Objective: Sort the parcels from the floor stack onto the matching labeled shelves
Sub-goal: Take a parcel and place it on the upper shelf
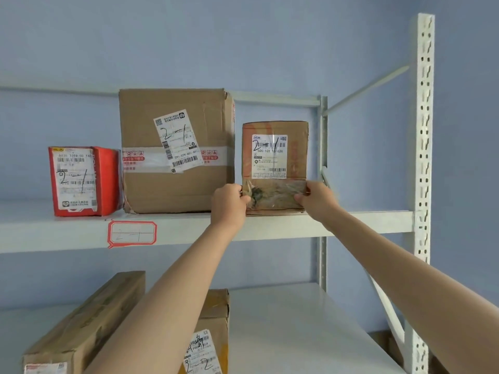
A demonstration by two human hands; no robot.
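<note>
1. Nearest the camera, on the lower shelf (283, 319), a long brown carton (89, 319) lies at the left, and a second carton (216, 314), its label marked 3-2, is partly hidden behind the left forearm.
2. Both forearms are stretched up and forward to the upper shelf (351, 222), whose front edge carries a red-bordered tag (132, 233) faintly marked 2-1.
3. The small brown parcel (275, 168) is gripped at its lower corners: the left hand (229, 203) is curled round the lower left corner and the right hand (317, 198) pinches the lower right one. Neither hand is free.
4. The parcel stands upright at the shelf's front edge, its base apparently resting there, and its white label, handwritten 2-1, faces outward. The number matches the tag, so the placement is judged correct.
5. To finish the step well, the parcel should be pushed squarely back until its base is fully supported, kept upright with the label readable. The push is better applied low and evenly from both sides, so that the parcel is not tipped.
6. A narrow gap is left to the large brown box (175, 149) on the left and to the rear upright (322, 147) on the right; the parcel should be guided between them without catching on either.
7. Farther left, a red box (83, 182) also marked 2-1 stands just beside the large box, which bears the same number.
8. Behind everything, a pale blue wall (243, 36) is seen.
</note>
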